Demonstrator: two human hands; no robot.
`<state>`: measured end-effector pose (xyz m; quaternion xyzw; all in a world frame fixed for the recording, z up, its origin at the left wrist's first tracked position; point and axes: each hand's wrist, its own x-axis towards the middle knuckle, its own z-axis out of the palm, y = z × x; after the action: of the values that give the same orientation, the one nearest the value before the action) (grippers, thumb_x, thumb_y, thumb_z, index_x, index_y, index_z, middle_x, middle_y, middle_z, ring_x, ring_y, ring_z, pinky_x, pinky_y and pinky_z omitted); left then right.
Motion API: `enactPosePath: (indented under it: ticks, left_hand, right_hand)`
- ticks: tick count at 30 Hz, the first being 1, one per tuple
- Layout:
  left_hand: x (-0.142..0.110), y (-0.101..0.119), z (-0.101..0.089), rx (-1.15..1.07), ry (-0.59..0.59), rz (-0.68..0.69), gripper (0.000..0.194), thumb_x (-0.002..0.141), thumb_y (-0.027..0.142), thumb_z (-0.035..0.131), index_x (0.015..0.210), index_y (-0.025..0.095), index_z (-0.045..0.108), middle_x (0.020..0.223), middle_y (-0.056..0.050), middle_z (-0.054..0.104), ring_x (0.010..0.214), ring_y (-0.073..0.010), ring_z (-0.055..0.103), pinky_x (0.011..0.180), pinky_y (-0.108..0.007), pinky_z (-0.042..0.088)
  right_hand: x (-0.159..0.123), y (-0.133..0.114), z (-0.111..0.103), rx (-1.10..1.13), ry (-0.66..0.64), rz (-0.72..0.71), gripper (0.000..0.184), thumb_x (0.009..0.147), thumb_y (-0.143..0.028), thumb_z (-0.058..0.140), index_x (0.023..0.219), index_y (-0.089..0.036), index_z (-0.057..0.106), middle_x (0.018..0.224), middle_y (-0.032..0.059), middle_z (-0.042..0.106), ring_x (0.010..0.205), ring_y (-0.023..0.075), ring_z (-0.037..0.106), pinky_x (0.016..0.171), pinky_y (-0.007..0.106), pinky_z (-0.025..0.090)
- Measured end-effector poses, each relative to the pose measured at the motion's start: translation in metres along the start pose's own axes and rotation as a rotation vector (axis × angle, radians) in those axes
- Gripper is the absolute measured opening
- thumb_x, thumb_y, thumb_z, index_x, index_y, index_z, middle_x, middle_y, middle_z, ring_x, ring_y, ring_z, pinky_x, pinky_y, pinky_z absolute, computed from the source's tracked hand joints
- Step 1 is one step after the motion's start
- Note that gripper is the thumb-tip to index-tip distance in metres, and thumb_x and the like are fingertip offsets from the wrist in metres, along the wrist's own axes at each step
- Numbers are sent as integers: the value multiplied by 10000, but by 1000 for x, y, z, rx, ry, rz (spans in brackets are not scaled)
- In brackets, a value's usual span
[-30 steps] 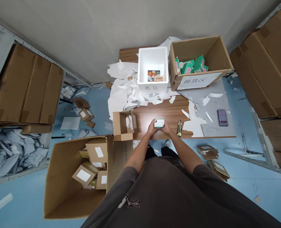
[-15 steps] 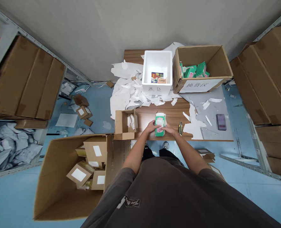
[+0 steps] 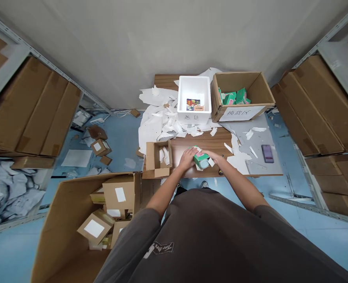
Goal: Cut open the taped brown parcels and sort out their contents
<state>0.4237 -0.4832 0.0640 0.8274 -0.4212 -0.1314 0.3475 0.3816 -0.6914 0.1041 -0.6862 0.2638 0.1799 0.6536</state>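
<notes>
Between my two hands, over the front of the wooden table, is a green, white and pink product box (image 3: 201,157). Its near end is open with the flaps out, and a pale round-ended item (image 3: 204,164) shows inside. My left hand (image 3: 188,158) wraps around the box's left side. Along its right and far side lies my right hand (image 3: 211,155), gripping it too. A small open cardboard box (image 3: 162,171) with white paper in it stands left of my left hand. Close to my right wrist, a dark, partly hidden tool (image 3: 220,172) lies on the table.
Torn white paper (image 3: 150,124) covers the table's back left. A white foam bin (image 3: 194,117) holds small colourful packs; beside it, a cardboard carton (image 3: 241,114) holds several green boxes. A phone (image 3: 267,153) lies at right. A large carton (image 3: 48,232) of parcels stands at lower left.
The green box has been tipped so its near end, now open, faces me. My right hand has moved over its far right side. The whole view has shifted slightly.
</notes>
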Motion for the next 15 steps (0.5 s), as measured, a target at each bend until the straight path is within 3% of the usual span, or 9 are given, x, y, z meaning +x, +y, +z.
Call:
enactPosePath:
  ticks: [4, 6, 8, 10, 13, 15]
  left_hand:
    - [13, -7, 15, -150, 169, -207, 693, 748, 166, 817, 1420, 213, 651, 1455, -133, 693, 1374, -316, 642, 1202, -474, 491]
    - [14, -13, 20, -213, 245, -340, 687, 729, 234, 877, 1379, 212, 657, 1385, -129, 733, 1288, -326, 695, 1119, -451, 549]
    - [12, -18, 25, -257, 283, -475, 717, 711, 317, 928, 1361, 214, 645, 1315, -127, 766, 1228, -339, 723, 1056, -443, 574]
    - [11, -23, 35, -286, 300, -601, 774, 692, 378, 960, 1371, 225, 622, 1272, -126, 784, 1207, -347, 733, 1026, -434, 575]
    - [12, -28, 61, -310, 306, -727, 775, 694, 373, 960, 1371, 243, 605, 1242, -117, 794, 1191, -338, 739, 1004, -404, 566]
    - [13, -29, 85, -308, 309, -788, 663, 770, 332, 889, 1361, 244, 600, 1232, -110, 794, 1165, -319, 748, 987, -383, 564]
  right_hand:
    - [-2, -8, -18, 167, -216, 244, 607, 892, -713, 696, 1116, -150, 728, 947, 175, 817, 857, 330, 802, 755, 460, 683]
    - [-5, -3, -29, 224, -234, 260, 637, 908, -736, 641, 1169, -159, 712, 1013, 187, 814, 910, 341, 811, 747, 446, 680]
    - [-4, 7, -33, 218, -130, 151, 587, 910, -640, 660, 1303, -205, 667, 1148, 156, 799, 989, 311, 804, 800, 430, 676]
    - [2, 21, -26, 175, -11, -10, 672, 820, -481, 768, 1433, -274, 586, 1322, 116, 741, 1132, 277, 762, 928, 439, 650]
    - [21, 47, 2, 111, 38, -209, 954, 592, -294, 917, 1464, -278, 530, 1471, 121, 640, 1347, 293, 631, 1124, 465, 544]
    - [36, 65, 24, 76, 71, -263, 979, 539, -272, 944, 1421, -258, 519, 1465, 128, 634, 1383, 310, 581, 1181, 482, 490]
